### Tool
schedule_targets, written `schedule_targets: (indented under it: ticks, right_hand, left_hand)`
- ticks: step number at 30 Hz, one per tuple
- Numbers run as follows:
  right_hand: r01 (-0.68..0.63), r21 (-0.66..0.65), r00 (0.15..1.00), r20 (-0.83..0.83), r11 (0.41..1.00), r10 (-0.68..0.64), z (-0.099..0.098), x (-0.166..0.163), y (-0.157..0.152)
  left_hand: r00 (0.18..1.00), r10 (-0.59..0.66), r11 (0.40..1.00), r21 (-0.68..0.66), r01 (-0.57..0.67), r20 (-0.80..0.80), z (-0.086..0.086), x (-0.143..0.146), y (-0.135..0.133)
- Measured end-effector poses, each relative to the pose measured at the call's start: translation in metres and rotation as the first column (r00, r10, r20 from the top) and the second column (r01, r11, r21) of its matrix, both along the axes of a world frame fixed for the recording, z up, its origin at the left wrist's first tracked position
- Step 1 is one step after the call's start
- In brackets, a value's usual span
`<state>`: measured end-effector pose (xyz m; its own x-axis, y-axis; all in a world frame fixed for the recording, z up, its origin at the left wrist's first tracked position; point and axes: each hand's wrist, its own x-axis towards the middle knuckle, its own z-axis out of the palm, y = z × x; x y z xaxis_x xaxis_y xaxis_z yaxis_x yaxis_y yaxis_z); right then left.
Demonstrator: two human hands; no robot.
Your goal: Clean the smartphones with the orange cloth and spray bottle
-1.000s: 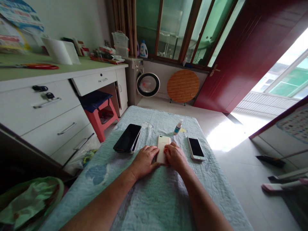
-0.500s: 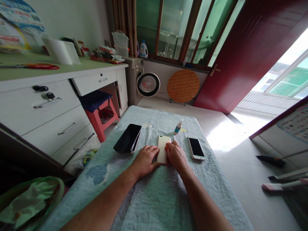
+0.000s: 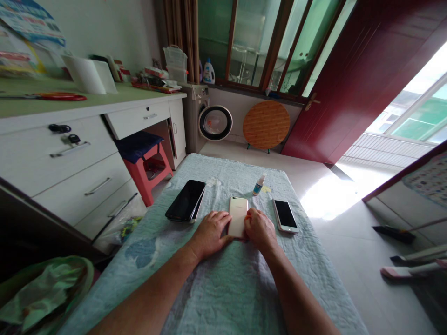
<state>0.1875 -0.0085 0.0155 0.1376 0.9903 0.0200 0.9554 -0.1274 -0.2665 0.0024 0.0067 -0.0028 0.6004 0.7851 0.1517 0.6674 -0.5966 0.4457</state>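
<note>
A gold-backed smartphone (image 3: pixel 238 217) lies face down on the cloth between my hands, its camera end pointing away from me. My left hand (image 3: pixel 212 230) grips its left side, fingers along the edge and the thumb at the near end. At the right edge is my right hand (image 3: pixel 260 228), its fingers closed in a pinch. A small orange bit shows at those fingertips; what it is I cannot make out. Right of that hand lies a white smartphone (image 3: pixel 286 216), dark screen up. To the left rests a stack of black-screened devices (image 3: pixel 186 200).
A small spray bottle (image 3: pixel 259 184) stands beyond the gold phone. The quilted blue cloth (image 3: pixel 223 279) covers the table. Left are a drawer desk (image 3: pixel 70 163), a red stool (image 3: pixel 148 167) and a green bin (image 3: pixel 84 267). A washing machine (image 3: pixel 193 116) stands at the back.
My right hand has moved a little right, from over the gold phone's back to its right edge, uncovering more of the back. My left hand has stayed in place.
</note>
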Motion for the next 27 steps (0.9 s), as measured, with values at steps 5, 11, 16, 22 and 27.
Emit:
schedule_targets:
  ticks: [5,11,16,22,27]
  right_hand:
    - [0.018,-0.061,0.999,0.035,0.998,-0.016,0.004,-0.002,-0.002]
    - [0.012,-0.108,0.999,0.031,0.994,-0.009,0.006,-0.002,-0.004]
    - [-0.027,-0.099,0.999,0.029,0.995,0.030,0.008,-0.004,-0.006]
    - [-0.133,-0.075,0.991,0.023,0.988,0.135,0.007,-0.013,-0.012]
    - [-0.280,-0.070,0.960,0.003,0.958,0.280,0.009,-0.025,-0.018]
  left_hand:
    - [1.000,0.003,1.000,-0.005,-0.004,-0.009,0.000,0.000,0.000]
    - [1.000,0.011,1.000,-0.011,-0.011,-0.012,-0.001,0.000,0.000]
    - [1.000,0.003,1.000,-0.001,-0.003,-0.001,-0.004,0.000,0.001]
    - [1.000,-0.009,1.000,0.016,0.009,0.011,-0.007,-0.001,0.002]
    - [0.999,-0.010,1.000,0.022,0.009,0.031,-0.004,0.000,0.000]
